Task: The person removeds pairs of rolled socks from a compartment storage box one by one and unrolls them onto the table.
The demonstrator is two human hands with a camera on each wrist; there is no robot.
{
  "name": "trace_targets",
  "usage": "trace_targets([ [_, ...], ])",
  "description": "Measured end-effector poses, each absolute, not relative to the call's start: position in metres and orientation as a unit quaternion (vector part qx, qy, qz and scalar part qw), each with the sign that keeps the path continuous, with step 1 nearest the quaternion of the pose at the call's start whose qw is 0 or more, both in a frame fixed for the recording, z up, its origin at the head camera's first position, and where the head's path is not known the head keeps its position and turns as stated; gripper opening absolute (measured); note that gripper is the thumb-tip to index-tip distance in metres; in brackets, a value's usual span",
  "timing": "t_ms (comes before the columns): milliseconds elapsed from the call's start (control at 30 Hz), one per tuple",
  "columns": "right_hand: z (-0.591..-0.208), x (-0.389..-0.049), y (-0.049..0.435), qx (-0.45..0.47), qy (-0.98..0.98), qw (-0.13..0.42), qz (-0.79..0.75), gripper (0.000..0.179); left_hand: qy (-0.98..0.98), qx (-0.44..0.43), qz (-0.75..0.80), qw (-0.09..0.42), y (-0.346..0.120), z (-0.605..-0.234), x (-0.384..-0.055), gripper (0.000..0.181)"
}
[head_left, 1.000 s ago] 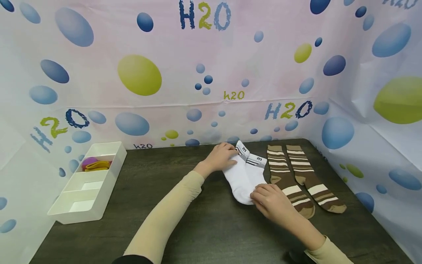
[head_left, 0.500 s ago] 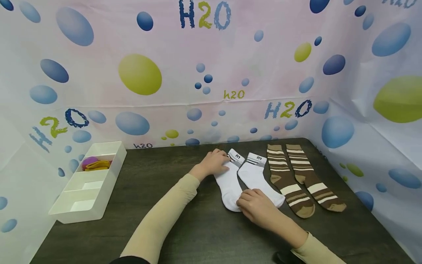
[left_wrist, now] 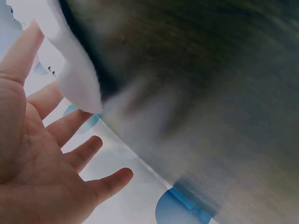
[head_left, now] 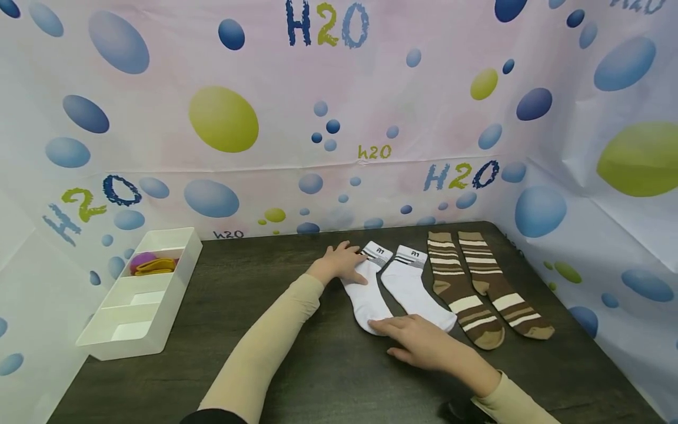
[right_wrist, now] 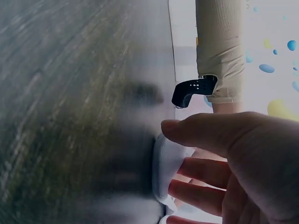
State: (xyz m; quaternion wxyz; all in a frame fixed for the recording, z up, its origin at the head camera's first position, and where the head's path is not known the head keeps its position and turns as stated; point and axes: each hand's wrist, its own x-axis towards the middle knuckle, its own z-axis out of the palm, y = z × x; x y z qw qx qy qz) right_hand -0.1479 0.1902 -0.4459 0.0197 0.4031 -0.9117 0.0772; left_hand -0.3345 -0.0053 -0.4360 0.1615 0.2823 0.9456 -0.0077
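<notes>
Two white ankle socks with striped, lettered cuffs lie side by side on the dark table (head_left: 238,377). My left hand (head_left: 339,262) rests at the cuff of the left white sock (head_left: 366,300), its fingers spread out in the left wrist view. At that sock's toe, my right hand (head_left: 421,341) touches with fairly straight fingers. The right white sock (head_left: 415,288) lies slightly apart, its toe partly behind my right hand. Farther right is a pair of brown striped socks, one left (head_left: 459,288) and one right (head_left: 500,282), laid flat.
A white divided box (head_left: 159,330) stands at the left of the table. Its second compartment from the back holds a mustard folded item (head_left: 156,267) and a purple one (head_left: 142,260). A printed backdrop (head_left: 296,88) rises behind the table and along its sides.
The white socks, overlapping a second ago, were spread apart, the left one shifting left and toward me. Both hands moved left with it, then their fingers straightened and loosened.
</notes>
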Motion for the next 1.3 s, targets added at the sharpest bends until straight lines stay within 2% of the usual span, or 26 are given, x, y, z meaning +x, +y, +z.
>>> trace_targets([
  [133,-0.446,-0.149,0.189,0.396,-0.914,0.008,0.082,0.058,0.946,0.280,-0.004,0.160,-0.007,-0.433,-0.336,0.076],
  [500,-0.437,-0.156,0.191,0.402,-0.911,0.009,0.094,0.050,0.948,0.275,0.034,0.155,-0.015,-0.429,-0.334,0.070],
  [767,-0.424,-0.161,0.203,0.403,-0.906,0.093,0.092,0.049,0.951,0.295,0.048,0.081,-0.032,-0.411,-0.317,0.066],
  [933,-0.413,-0.161,0.214,0.383,-0.909,0.132,0.096,0.049,0.949,0.302,0.062,0.058,-0.048,-0.394,-0.297,0.066],
  [1167,-0.397,-0.162,0.229,0.379,-0.896,0.216,0.085,0.049,0.950,0.299,0.090,0.018,-0.075,-0.376,-0.269,0.065],
  [1300,-0.389,-0.163,0.231,0.376,-0.893,0.230,0.097,0.050,0.952,0.287,0.110,0.001,-0.093,-0.372,-0.253,0.064],
])
